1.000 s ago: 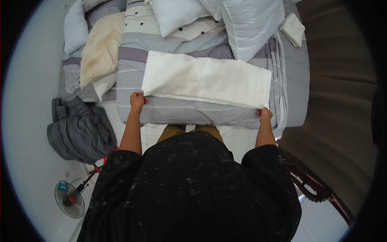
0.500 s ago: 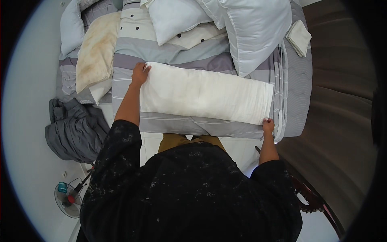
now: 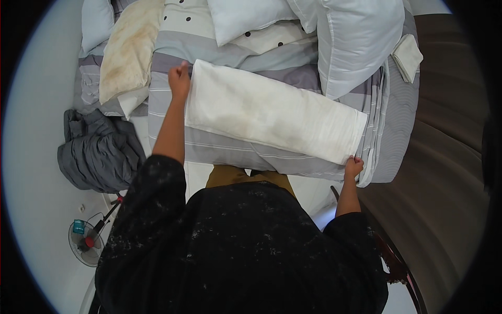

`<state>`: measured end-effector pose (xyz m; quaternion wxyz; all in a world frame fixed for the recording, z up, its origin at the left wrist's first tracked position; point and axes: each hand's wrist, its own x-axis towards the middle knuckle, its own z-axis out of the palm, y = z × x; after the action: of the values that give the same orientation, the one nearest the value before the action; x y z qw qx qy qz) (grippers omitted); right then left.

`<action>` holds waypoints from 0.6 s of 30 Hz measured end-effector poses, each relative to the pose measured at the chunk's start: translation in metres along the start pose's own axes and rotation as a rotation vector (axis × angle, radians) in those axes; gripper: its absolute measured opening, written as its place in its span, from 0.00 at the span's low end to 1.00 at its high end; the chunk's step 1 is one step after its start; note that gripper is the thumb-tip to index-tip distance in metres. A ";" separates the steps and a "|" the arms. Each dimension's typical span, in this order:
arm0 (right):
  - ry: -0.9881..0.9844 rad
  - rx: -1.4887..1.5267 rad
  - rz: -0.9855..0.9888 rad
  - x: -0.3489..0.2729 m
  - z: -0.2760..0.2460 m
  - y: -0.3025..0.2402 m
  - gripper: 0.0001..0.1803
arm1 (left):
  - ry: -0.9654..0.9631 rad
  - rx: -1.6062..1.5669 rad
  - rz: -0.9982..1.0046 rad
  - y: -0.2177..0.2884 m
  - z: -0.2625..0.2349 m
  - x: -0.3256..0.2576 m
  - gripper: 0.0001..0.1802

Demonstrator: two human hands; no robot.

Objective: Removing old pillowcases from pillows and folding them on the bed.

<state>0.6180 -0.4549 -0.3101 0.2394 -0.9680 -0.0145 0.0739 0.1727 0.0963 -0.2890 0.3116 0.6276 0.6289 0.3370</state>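
Note:
A long cream-white pillowcase [image 3: 261,110], folded into a strip with a hem band at its right end, lies flat across the near part of the bed. Faint yellowish stains mark its surface. My right hand [image 3: 354,166] pinches its near right corner. Beside its far left edge, my left hand [image 3: 179,82] is closed with the fingers curled. Whether that hand grips the edge is hidden by the fingers. The strip slants, its left end farther from me than its right.
White pillows [image 3: 361,47] lie beyond, and a stained pillow [image 3: 130,49] at the left. A folded white cloth [image 3: 407,57] rests on the bed's right edge. A dark grey comforter [image 3: 99,152] and a fan [image 3: 86,242] stand left; a brown curtain [image 3: 439,157] hangs right.
The pillowcase has turned, its left end going farther from me. My left hand has moved away from the far left corner. The right hand keeps its pinch. The whole view has shifted slightly.

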 end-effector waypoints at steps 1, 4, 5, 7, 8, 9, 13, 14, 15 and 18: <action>0.130 -0.005 -0.018 -0.003 0.002 0.002 0.12 | 0.022 0.053 -0.033 -0.003 -0.011 -0.018 0.29; 0.022 0.183 0.113 -0.008 0.008 0.010 0.18 | -0.148 0.543 -0.166 -0.002 -0.030 -0.090 0.31; -0.079 0.385 0.268 -0.009 0.011 0.011 0.24 | -0.189 0.637 -0.144 -0.001 -0.030 -0.108 0.28; -0.244 0.331 0.343 -0.007 0.010 0.010 0.27 | -0.207 0.605 -0.117 -0.002 -0.031 -0.124 0.23; -0.306 0.335 0.347 -0.005 0.008 0.008 0.24 | -0.180 0.524 -0.050 -0.003 -0.030 -0.126 0.18; -0.412 0.372 0.349 -0.003 0.004 0.004 0.22 | -0.181 0.404 -0.098 -0.006 -0.032 -0.126 0.16; -0.727 0.212 0.347 -0.001 -0.010 -0.022 0.20 | -0.179 0.299 -0.081 -0.028 -0.055 -0.111 0.15; -0.707 0.255 0.343 -0.006 -0.010 -0.028 0.17 | -0.148 0.279 -0.032 -0.035 -0.066 -0.114 0.15; -0.703 0.263 0.337 -0.008 -0.011 -0.034 0.17 | -0.113 0.310 -0.063 -0.044 -0.077 -0.113 0.15; -0.862 0.200 0.258 -0.022 -0.006 -0.046 0.11 | -0.034 0.311 -0.130 -0.079 -0.114 -0.118 0.16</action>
<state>0.5972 -0.4181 -0.2804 0.2924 -0.8150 0.0150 0.5000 0.0364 -0.0245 -0.2907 0.2424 0.6320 0.7073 0.2040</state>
